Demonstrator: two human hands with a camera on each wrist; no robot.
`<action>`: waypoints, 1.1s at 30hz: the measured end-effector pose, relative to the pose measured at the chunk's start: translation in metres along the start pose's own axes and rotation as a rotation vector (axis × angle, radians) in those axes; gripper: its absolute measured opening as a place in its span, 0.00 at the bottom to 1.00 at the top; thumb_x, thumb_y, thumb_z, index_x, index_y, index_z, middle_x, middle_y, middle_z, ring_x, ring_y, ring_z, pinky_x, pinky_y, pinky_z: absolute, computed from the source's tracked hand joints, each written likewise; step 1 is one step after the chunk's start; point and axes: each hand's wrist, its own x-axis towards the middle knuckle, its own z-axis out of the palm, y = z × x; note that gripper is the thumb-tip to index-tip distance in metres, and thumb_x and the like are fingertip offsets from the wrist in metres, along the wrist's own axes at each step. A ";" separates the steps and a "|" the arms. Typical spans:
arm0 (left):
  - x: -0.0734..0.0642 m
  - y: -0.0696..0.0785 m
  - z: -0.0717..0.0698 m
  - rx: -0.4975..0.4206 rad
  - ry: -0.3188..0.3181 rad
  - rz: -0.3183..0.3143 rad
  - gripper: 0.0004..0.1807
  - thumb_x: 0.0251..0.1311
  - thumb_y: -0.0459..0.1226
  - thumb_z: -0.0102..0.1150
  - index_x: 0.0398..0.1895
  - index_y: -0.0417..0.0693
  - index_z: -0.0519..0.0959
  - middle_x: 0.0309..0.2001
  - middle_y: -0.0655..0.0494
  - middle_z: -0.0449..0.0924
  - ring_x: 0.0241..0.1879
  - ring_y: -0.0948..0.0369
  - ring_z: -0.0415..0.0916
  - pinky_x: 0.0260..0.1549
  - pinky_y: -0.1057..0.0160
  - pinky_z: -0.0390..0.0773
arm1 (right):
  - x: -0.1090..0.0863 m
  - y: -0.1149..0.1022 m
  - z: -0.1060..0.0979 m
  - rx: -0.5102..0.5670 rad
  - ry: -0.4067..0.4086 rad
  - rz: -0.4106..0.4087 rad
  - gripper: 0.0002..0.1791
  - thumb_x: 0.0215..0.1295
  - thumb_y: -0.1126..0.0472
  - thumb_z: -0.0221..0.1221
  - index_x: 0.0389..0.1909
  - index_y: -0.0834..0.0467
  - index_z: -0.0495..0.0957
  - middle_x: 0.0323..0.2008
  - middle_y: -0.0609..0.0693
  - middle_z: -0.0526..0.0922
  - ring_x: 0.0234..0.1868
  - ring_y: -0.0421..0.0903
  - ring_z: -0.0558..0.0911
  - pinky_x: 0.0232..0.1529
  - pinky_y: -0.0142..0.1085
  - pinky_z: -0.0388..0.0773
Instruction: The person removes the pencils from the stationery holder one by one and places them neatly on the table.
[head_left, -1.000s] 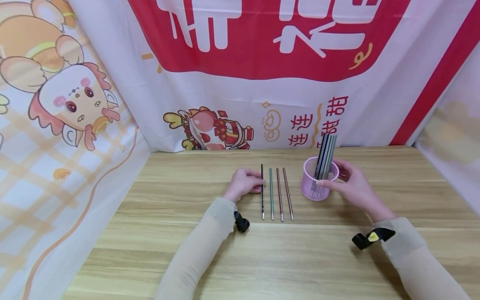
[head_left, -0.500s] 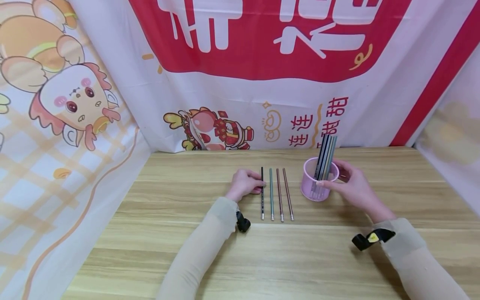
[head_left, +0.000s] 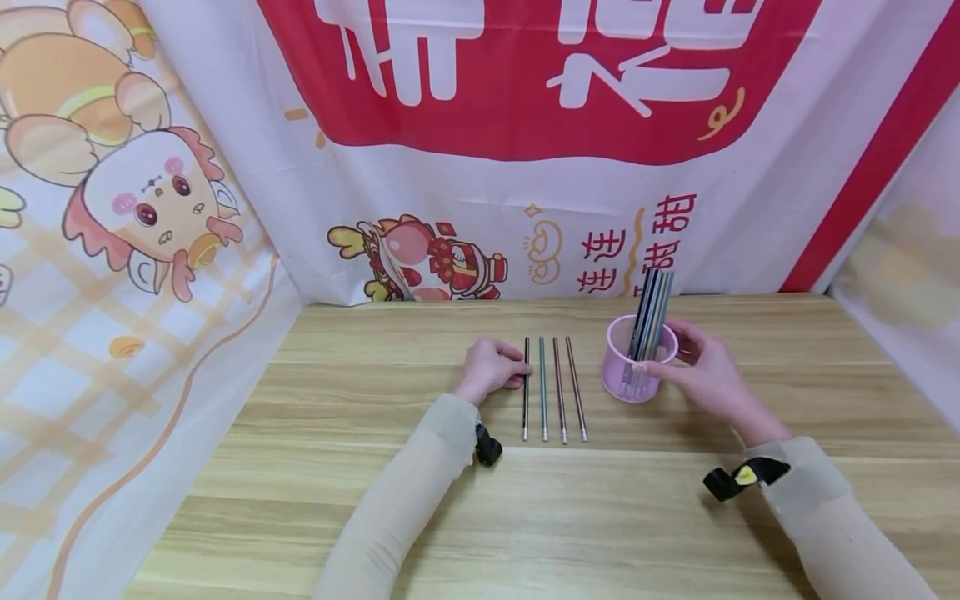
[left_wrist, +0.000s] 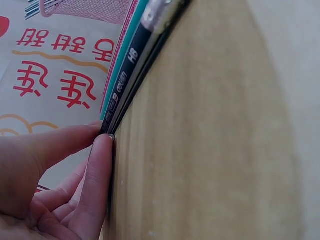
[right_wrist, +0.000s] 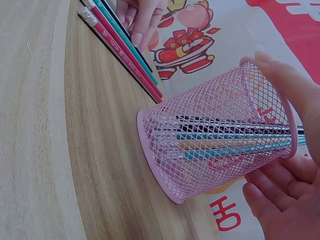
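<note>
My left hand point(head_left: 491, 367) pinches a black pencil point(head_left: 527, 408) between thumb and finger, low over the table at the left end of a row. Beside it lie a teal pencil point(head_left: 543, 392) and two red ones, roughly parallel, their eraser ends toward me. White "HB" lettering shows on the black pencil point(left_wrist: 127, 65) in the left wrist view. My right hand point(head_left: 708, 375) grips the rim of a pink mesh pencil cup point(head_left: 617, 371), thumb on the near side. Inside, several black, teal and gold pencils point(right_wrist: 230, 135) stand leaning, eraser ends down.
The wooden table point(head_left: 570, 517) runs back to a white and red printed cloth point(head_left: 450, 192). Another printed cloth point(head_left: 187, 350) hangs along the left side. Black wrist cameras point(head_left: 723, 483) sit on both sleeves.
The black pencil has slid slightly toward me, its far end now about level with the other pencils. My left hand shifted a little with it. My right hand and the cup stay put.
</note>
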 end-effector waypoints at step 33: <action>-0.011 0.053 0.013 -0.024 -0.087 0.415 0.24 0.60 0.48 0.73 0.56 0.47 0.83 0.46 0.58 0.86 0.47 0.60 0.83 0.50 0.59 0.84 | -0.001 -0.002 0.000 -0.016 0.015 -0.028 0.48 0.59 0.51 0.75 0.75 0.64 0.62 0.66 0.65 0.73 0.64 0.63 0.74 0.66 0.59 0.69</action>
